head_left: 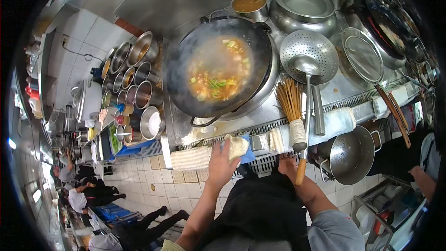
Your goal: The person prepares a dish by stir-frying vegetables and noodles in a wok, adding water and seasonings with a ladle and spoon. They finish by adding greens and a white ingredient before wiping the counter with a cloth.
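My left hand (219,163) is raised to the front edge of the steel stove (260,111) and grips a white and blue cloth (238,146) lying on that edge. My right hand (287,163) rests at the stove's front rail, right beside the wooden handle of a ladle (301,171). Whether its fingers close on that handle is unclear. The ladle's bowl lies in a perforated skimmer (310,56). Above my left hand, a large black wok (218,69) holds steaming orange broth with vegetables.
A bamboo brush (290,100) leans beside the ladle, and a folded towel (190,158) lies on the edge. Several steel seasoning pots (134,79) stand left. Pots (304,4), another wok (385,28) and a mesh strainer (363,56) sit right. A pot (350,155) hangs below. People are on the tiled floor (88,195).
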`<state>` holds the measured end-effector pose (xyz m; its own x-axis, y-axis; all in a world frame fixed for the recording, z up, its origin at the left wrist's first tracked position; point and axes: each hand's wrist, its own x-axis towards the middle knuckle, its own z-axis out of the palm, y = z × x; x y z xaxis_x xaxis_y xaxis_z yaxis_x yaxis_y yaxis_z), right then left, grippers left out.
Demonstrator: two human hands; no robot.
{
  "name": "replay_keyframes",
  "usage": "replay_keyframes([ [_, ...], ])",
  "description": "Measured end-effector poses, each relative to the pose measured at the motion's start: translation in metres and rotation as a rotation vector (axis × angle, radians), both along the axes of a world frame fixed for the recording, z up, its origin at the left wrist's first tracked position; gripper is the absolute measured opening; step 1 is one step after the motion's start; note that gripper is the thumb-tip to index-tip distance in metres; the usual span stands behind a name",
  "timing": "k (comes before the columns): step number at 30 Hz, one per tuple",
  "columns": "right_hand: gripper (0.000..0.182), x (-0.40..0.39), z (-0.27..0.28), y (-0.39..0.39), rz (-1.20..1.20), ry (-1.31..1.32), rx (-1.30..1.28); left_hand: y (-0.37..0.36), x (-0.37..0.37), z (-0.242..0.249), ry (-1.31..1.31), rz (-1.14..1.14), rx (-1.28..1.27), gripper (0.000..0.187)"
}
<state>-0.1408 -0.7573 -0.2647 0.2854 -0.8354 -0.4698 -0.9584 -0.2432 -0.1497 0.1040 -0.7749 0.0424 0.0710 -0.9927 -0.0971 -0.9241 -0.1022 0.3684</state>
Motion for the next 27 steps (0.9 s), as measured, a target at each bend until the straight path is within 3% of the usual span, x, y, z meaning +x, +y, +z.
replay_keyframes([
  [2, 0.065, 0.002, -0.003, -0.003, 0.013, -0.014, 0.031, -0.004, 0.0, -0.006, 0.005, 0.012, 0.091, 0.075],
  [5, 0.075, -0.012, 0.032, 0.01, 0.136, -0.043, -0.309, -0.006, 0.001, -0.018, -0.033, -0.015, 0.134, 0.075],
  [7, 0.062, -0.009, 0.08, 0.024, -0.034, -0.257, -0.112, -0.006, 0.005, -0.021, -0.068, -0.053, 0.123, 0.073],
  [12, 0.059, -0.006, 0.113, 0.067, -0.138, -0.455, 0.058, 0.011, 0.02, 0.002, 0.133, -0.003, -0.012, 0.066],
  [13, 0.057, 0.005, 0.132, 0.07, -0.26, -0.572, 0.133, 0.018, 0.025, 0.006, 0.146, 0.006, -0.027, 0.066],
  [15, 0.056, 0.032, 0.178, 0.074, -0.369, -0.68, 0.206, 0.04, 0.037, 0.012, 0.415, 0.006, -0.194, 0.066],
  [17, 0.056, 0.066, 0.231, 0.068, -0.588, -1.138, 0.461, 0.068, 0.046, 0.021, 0.503, 0.069, -0.112, 0.069],
  [19, 0.049, 0.102, 0.274, 0.069, -0.494, -1.338, 0.448, 0.097, 0.051, 0.012, 0.996, 0.182, -0.093, 0.071],
  [22, 0.051, 0.15, 0.311, 0.072, -0.309, -1.362, 0.503, 0.134, 0.062, 0.024, 1.067, 0.131, -0.098, 0.072],
  [25, 0.05, 0.183, 0.32, 0.083, -0.313, -1.386, 0.397, 0.158, 0.091, 0.013, 1.15, 0.093, -0.089, 0.069],
  [27, 0.049, 0.198, 0.328, 0.095, -0.338, -1.374, 0.374, 0.174, 0.106, 0.009, 1.512, 0.168, -0.142, 0.067],
])
